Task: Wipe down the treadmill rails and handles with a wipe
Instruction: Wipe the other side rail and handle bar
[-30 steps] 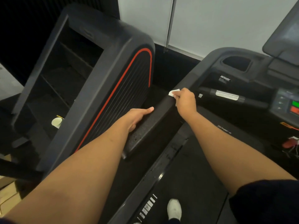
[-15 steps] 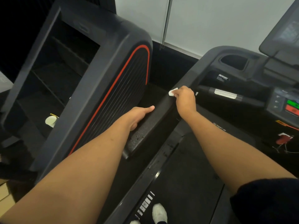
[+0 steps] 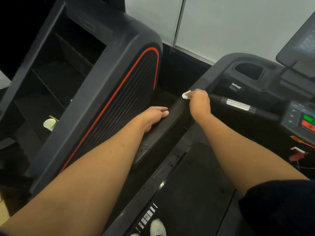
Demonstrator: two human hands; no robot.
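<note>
Black and lightly textured, the treadmill's left side rail (image 3: 163,126) is the only rail seen along its whole length in the head view; its long axis runs diagonally from the lower left, where its blunt near end sits, up and to the right toward the console (image 3: 255,77), which it meets just beyond the right hand. Small wet-looking specks dot its near half. The left hand (image 3: 154,116) lies flat on the rail's outer edge about midway along, palm down, fingers straight and together and pointing along the rail toward the console, holding nothing. The right hand (image 3: 198,103) is farther up the same rail, curled into a closed grip on a small white wipe (image 3: 186,95); only a crumpled corner of the wipe shows past the knuckles on the left, and it is pressed against the top of the rail. Right of that hand, a front handle (image 3: 238,105) with a ribbed silver band runs crosswise under the console. A neighbouring machine (image 3: 105,92) with a red stripe stands to the left of the rail. Below, the dark belt (image 3: 192,193) stretches toward the viewer, with a white shoe (image 3: 157,227) at the bottom edge.
</note>
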